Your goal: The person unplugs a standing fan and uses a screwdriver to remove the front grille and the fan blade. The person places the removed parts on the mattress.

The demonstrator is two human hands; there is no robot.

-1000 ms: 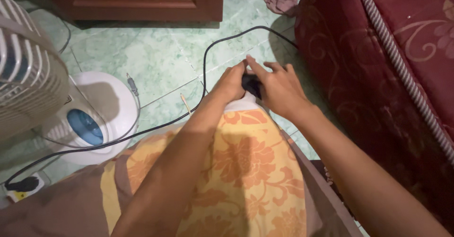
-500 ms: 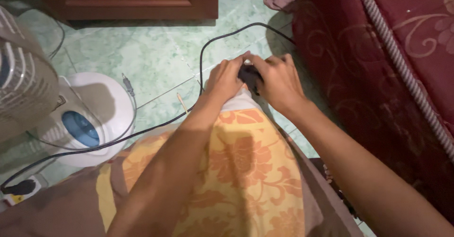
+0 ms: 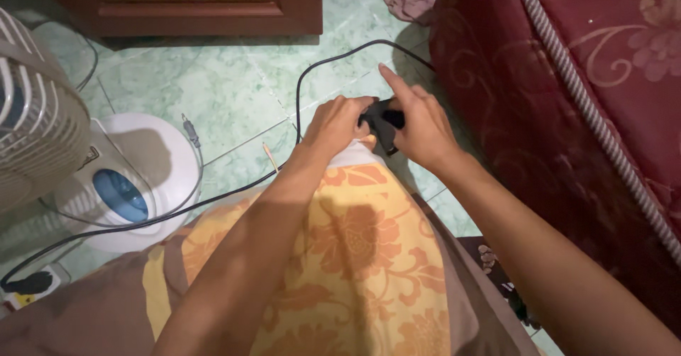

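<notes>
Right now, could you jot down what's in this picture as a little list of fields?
left hand: closed on a small black object
right hand: holds the same object, forefinger stretched out
black cable: loops over the green tiled floor to a plug
lap: orange floral cloth
person's left: white fan
person's right: red patterned mattress

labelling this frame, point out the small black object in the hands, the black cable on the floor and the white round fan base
small black object [image 3: 386, 124], head view, its middle between both hands
black cable [image 3: 301, 90], head view, its curved loop
white round fan base [image 3: 152, 150], head view, its top
</notes>
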